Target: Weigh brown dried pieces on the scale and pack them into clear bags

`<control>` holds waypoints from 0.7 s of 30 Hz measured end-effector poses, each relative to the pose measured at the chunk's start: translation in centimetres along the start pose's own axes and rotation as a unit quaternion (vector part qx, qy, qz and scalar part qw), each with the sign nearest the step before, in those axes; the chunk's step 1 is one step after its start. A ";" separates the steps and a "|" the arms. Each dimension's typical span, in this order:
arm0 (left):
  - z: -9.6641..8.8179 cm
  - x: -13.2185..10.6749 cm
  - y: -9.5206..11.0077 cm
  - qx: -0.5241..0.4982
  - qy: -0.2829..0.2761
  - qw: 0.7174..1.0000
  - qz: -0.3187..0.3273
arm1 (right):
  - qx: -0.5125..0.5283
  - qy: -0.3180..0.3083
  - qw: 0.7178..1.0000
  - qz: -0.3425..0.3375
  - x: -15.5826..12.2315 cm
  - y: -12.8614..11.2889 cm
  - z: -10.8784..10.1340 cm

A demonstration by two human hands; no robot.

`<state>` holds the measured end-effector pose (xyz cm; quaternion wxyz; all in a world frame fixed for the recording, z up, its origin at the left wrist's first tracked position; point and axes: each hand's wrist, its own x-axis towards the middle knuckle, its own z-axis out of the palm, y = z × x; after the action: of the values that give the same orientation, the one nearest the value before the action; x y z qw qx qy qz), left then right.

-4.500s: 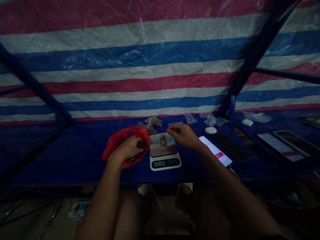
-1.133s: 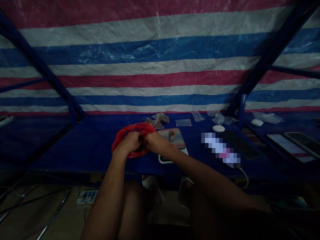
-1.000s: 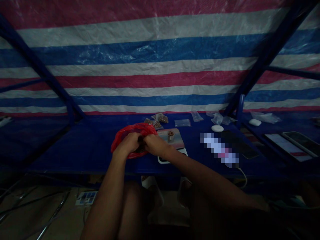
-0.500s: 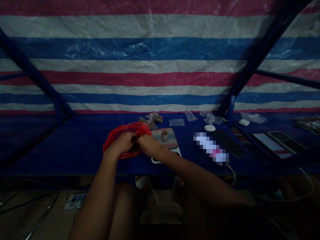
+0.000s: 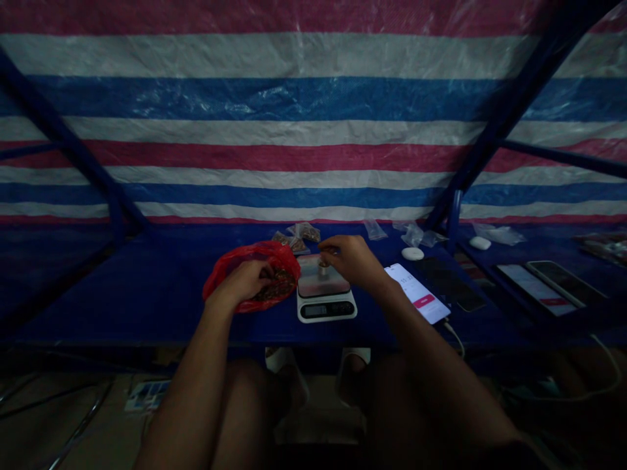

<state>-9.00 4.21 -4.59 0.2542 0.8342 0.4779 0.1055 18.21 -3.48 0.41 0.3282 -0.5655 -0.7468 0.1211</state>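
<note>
A red plastic bag (image 5: pixel 215 269) lies open with many small brownish metallic pieces (image 5: pixel 280 282) inside. My left hand (image 5: pixel 251 279) reaches into it, fingers curled together at the pieces; what they hold is too dark to tell. To the right sits a white digital kitchen scale (image 5: pixel 327 309) with a metal top and a dark display. A small cup (image 5: pixel 323 267) stands on its top. My right hand (image 5: pixel 347 256) is over the cup from the right, fingers pinched just above its rim. Anything between those fingertips is too small to name.
Behind the scale lie small filled clear bags (image 5: pixel 304 232) and an empty clear bag (image 5: pixel 375 229). To the right are a lit phone (image 5: pixel 416 294) on a cable, a dark phone (image 5: pixel 463 287) and a white rounded case (image 5: pixel 412 254). Blue metal bars (image 5: pixel 473 156) slant up at both sides.
My right hand has moved from the red bag rightward to above the cup on the scale, uncovering the scale's display. My left hand stays in the bag.
</note>
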 end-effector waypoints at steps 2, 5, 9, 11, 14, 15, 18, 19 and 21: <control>-0.1 0.0 0.0 0.017 0.005 1.000 -0.007 | -0.016 -0.001 1.000 0.010 -0.2 0.8 -0.7; -0.1 0.0 0.1 0.042 0.014 0.999 -0.018 | -0.048 -0.032 0.998 -0.010 -0.2 1.4 -0.6; 0.0 0.2 0.2 0.047 0.015 0.998 -0.030 | -0.068 -0.055 0.996 -0.033 0.0 1.7 0.2; 0.0 0.3 0.2 0.048 0.016 0.998 -0.028 | -0.071 -0.055 0.995 -0.037 0.1 1.7 0.5; -0.2 0.2 0.4 0.052 0.020 0.998 -0.024 | -0.071 -0.056 0.995 -0.037 0.0 1.6 0.7; -0.3 0.2 0.5 0.051 0.021 0.998 -0.023 | -0.067 -0.054 0.996 -0.035 0.0 1.6 0.6; -0.7 -0.1 0.9 0.041 0.028 0.999 -0.010 | -0.046 -0.049 0.997 -0.029 -0.1 1.3 0.4; -0.8 -0.1 1.0 0.035 0.033 0.999 0.001 | -0.038 -0.045 0.998 -0.026 -0.1 1.2 0.3; -0.8 -0.2 1.5 0.018 0.042 0.999 0.022 | -0.018 -0.029 0.999 -0.013 -0.1 1.2 0.1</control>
<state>-8.31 3.72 -3.09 0.2163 0.8439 0.4713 0.1375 19.12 -3.12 -0.38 0.2975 -0.5579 -0.7655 0.1194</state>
